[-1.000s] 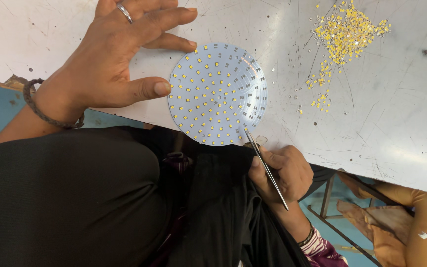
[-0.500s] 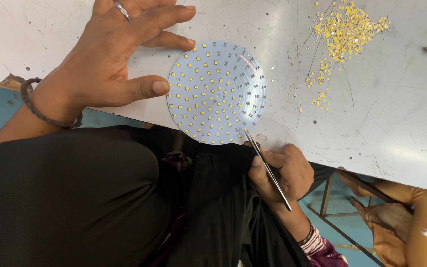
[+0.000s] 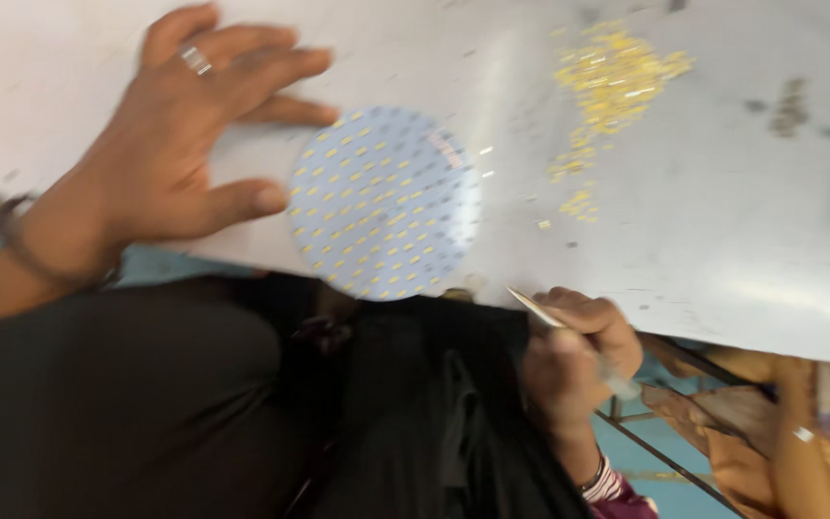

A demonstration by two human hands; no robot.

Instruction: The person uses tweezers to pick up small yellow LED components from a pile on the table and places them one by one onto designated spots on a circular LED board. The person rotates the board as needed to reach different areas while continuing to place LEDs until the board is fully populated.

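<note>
A round white disc board [image 3: 386,202] dotted with small yellow chips lies at the near edge of a white table [image 3: 722,231]. My left hand [image 3: 180,144], with a ring and a wristband, rests flat beside the disc, thumb touching its left rim. My right hand [image 3: 573,356] sits below the table edge, closed around thin metal tweezers [image 3: 540,312] whose tip points up-left, just off the disc's lower right. The frame is blurred by motion.
A loose heap of tiny yellow parts [image 3: 612,82] lies on the table beyond the disc, with a few strays trailing toward it. A dark smudge [image 3: 790,106] marks the far right. My dark-clothed lap fills the bottom left; a metal frame and brown cloth show bottom right.
The tweezers' tip has pulled back off the disc toward the table edge with my right hand. The view has shifted and blurred. My left hand stays on the disc's rim.
</note>
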